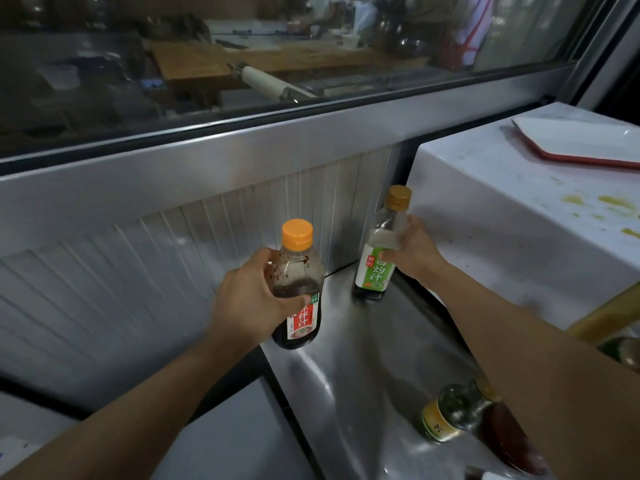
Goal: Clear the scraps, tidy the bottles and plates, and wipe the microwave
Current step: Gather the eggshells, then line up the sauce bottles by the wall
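My left hand (252, 299) grips a dark sauce bottle with an orange cap and red label (300, 271), upright at the steel counter's left edge. My right hand (414, 252) holds a taller bottle with a gold cap and green-white label (377, 261), standing in the back corner against the white microwave (502, 216). The microwave top carries yellow-green stains (609, 202). A white plate with a red rim (581, 140) lies on top of it at the far right.
The steel counter (349, 362) runs toward me. A green glass bottle with a yellow label (453, 410) and a dark reddish bottle (509, 438) lie near its front right, partly under my right forearm. A ribbed metal wall and a window stand behind.
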